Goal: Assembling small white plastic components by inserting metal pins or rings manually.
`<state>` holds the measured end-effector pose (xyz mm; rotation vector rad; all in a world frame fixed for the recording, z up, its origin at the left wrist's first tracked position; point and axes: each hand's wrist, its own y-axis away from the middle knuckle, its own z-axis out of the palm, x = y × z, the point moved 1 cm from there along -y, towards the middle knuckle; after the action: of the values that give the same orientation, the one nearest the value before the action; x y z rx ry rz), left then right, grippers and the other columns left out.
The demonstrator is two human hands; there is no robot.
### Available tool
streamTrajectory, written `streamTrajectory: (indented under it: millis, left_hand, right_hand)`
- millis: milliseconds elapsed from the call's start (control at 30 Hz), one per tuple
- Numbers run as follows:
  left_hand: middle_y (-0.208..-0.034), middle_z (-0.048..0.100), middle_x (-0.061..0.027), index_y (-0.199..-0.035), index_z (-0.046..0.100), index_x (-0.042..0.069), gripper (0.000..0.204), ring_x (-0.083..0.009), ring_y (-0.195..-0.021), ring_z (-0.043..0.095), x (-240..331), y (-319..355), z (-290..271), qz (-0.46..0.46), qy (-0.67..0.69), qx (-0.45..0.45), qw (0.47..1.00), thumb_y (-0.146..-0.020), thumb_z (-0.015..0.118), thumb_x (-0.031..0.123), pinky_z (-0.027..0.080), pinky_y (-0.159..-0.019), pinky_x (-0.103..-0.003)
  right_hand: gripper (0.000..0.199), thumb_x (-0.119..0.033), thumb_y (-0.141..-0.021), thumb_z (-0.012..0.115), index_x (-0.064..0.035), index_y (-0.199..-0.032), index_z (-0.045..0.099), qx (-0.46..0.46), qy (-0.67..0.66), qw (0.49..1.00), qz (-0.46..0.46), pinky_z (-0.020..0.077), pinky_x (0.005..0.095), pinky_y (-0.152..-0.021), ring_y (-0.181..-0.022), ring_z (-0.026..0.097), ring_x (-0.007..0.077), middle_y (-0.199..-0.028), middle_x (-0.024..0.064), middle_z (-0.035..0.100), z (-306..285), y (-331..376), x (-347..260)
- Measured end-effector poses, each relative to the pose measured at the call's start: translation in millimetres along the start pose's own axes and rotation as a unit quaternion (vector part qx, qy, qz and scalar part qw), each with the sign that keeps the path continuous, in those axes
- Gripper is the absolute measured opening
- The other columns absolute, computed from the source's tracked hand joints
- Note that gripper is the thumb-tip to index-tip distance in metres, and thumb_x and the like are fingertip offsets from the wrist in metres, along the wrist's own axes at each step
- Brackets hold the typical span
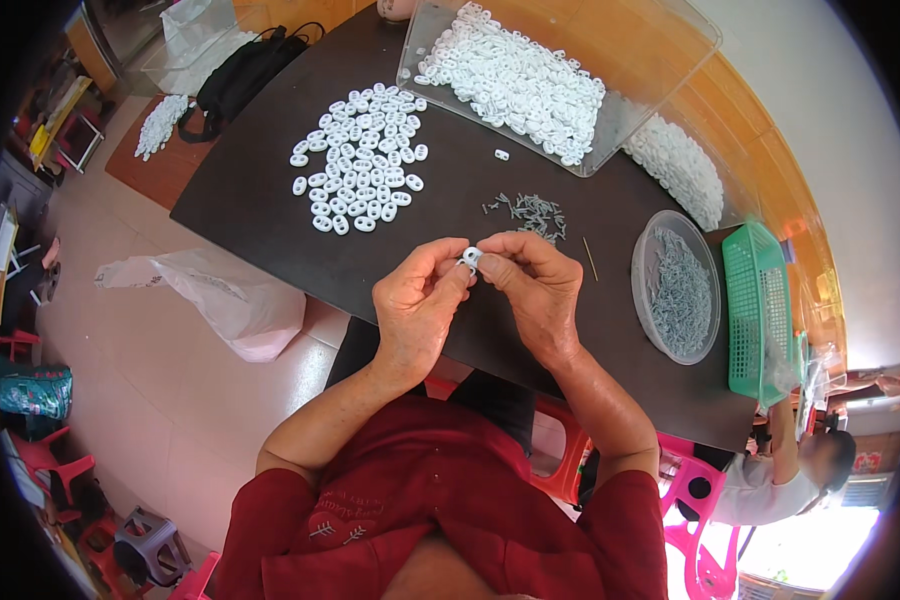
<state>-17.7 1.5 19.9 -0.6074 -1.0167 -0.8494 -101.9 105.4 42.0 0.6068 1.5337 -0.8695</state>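
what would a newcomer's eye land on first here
Probably the big heap of small white oval pieces in a clear bin at the table's far side, echoed by a flat spread of white two-hole ovals to its left. Front and centre, the left hand and right hand pinch a tiny white piece. On the right, a bright green basket stands out.

The dark tabletop (255,205) stands beside orange panelling (765,125), a white wall (850,150) beyond. The floor (160,375) is pinkish tile, with a red chair (55,462) and grey stool (160,540) at left. Bright light (820,555) glares lower right.
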Motion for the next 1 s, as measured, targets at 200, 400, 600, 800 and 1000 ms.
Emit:
streamTrajectory:
  millis: [200, 400, 600, 800, 1000]
  left_hand:
    - [-0.083, 0.061, -0.0034, -0.111, 0.058, -0.002, 0.024, -0.0068, -0.070, 0.056, -3.3, -0.5, 1.0, 0.020, -0.002, -0.008, 1.000, -0.087, 0.058, 0.004, 0.045, -0.059, -0.018]
    - [-0.083, 0.060, -0.0020, -0.111, 0.058, -0.002, 0.024, -0.0051, -0.070, 0.054, -6.3, -1.7, 2.5, 0.002, 0.039, -0.024, 0.999, -0.088, 0.056, 0.001, 0.044, -0.058, -0.017]
    - [-0.086, 0.062, -0.0064, -0.107, 0.059, -0.006, 0.021, -0.0091, -0.066, 0.054, -2.5, -4.5, 4.0, -0.029, 0.079, -0.020, 0.996, -0.088, 0.055, 0.000, 0.045, -0.059, -0.020]
    - [-0.089, 0.064, -0.0089, -0.105, 0.060, -0.007, 0.020, -0.0115, -0.066, 0.055, -1.5, -5.0, 7.5, -0.037, 0.077, -0.025, 0.996, -0.088, 0.054, 0.002, 0.047, -0.061, -0.022]
    - [-0.088, 0.063, -0.0070, -0.107, 0.060, -0.006, 0.021, -0.0094, -0.067, 0.054, -1.2, -4.5, 7.2, -0.028, 0.052, -0.033, 0.998, -0.088, 0.054, 0.002, 0.045, -0.062, -0.021]
  right_hand:
    - [0.012, 0.002, -0.084, 0.060, 0.0039, -0.095, 0.063, -0.008, 0.006, 1.000, -0.005, 0.0472, 0.0208, -0.067, -0.075, 0.057, 0.0075, -0.083, 0.0033, 0.063, -1.2, 2.5, 0.8]
    - [0.016, 0.004, -0.082, 0.061, 0.0033, -0.099, 0.061, -0.024, 0.002, 1.000, -0.001, 0.0475, 0.0215, -0.069, -0.076, 0.058, 0.0081, -0.088, 0.0034, 0.062, -2.9, 4.0, 2.0]
    - [0.027, 0.006, -0.076, 0.065, 0.0015, -0.102, 0.059, -0.042, 0.131, 0.990, -0.041, 0.0447, 0.0217, -0.067, -0.073, 0.054, 0.0067, -0.088, 0.0030, 0.059, -5.1, 8.8, -5.9]
    - [0.028, 0.008, -0.073, 0.066, 0.0007, -0.099, 0.060, -0.022, 0.204, 0.968, -0.147, 0.0432, 0.0219, -0.063, -0.067, 0.052, 0.0075, -0.085, 0.0047, 0.057, -9.7, 8.0, -2.6]
    - [0.028, 0.006, -0.069, 0.067, -0.0011, -0.096, 0.061, 0.008, 0.228, 0.952, -0.203, 0.0433, 0.0256, -0.058, -0.066, 0.052, 0.0133, -0.080, 0.0056, 0.058, -8.8, 7.4, -0.3]
